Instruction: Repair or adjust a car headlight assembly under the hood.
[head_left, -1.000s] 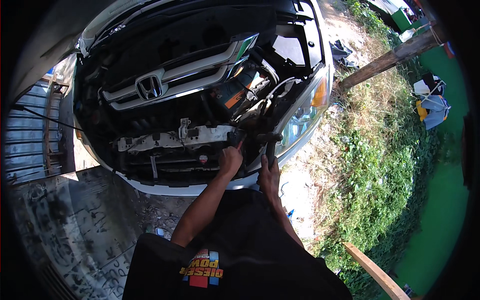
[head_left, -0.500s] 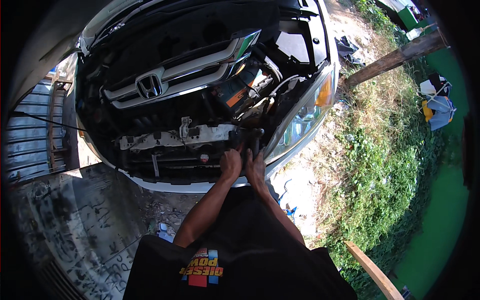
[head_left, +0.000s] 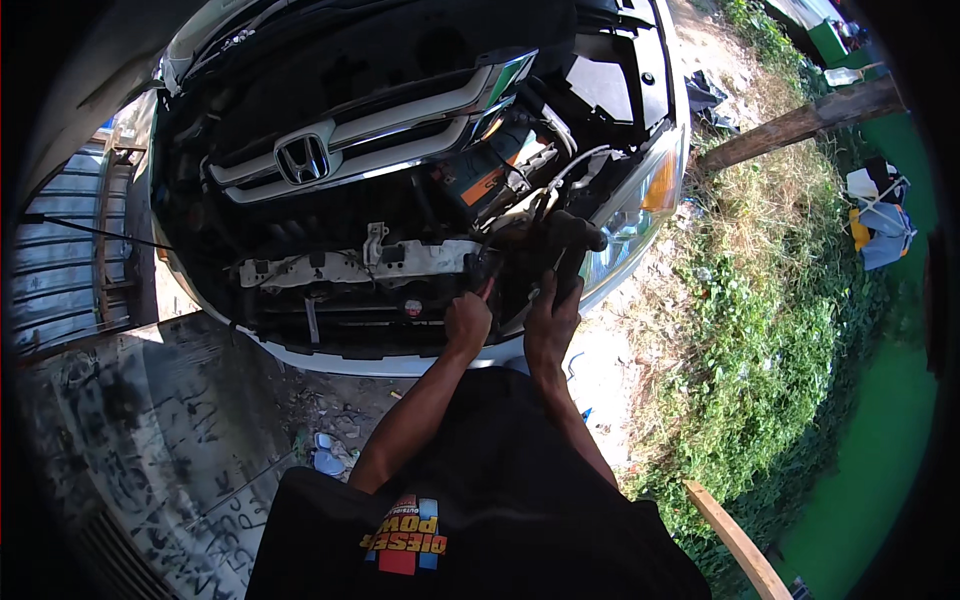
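At the front right of a car's open engine bay, my right hand [head_left: 550,325] grips a dark, bulky, duct-like plastic part [head_left: 566,242], with fingers along its near end. The part is tilted beside the headlight [head_left: 620,235] and covers some of it. My left hand [head_left: 468,322] is closed at the right end of the pale metal crossbar [head_left: 425,257]. Something small and reddish shows at its fingertips, too little to name. Shadow hides much of the space between my hands.
The chrome-and-white grille [head_left: 375,140] lies across the engine bay. Behind my right hand sits a battery [head_left: 490,178] with cables nearby. A wooden post [head_left: 800,125] slants in from the right above grass and weeds [head_left: 770,330]. A metal sheet [head_left: 150,420] stands at left.
My right hand has moved right and up, lifting the dark plastic part out beside the headlight. My left hand has barely moved from the crossbar's end.
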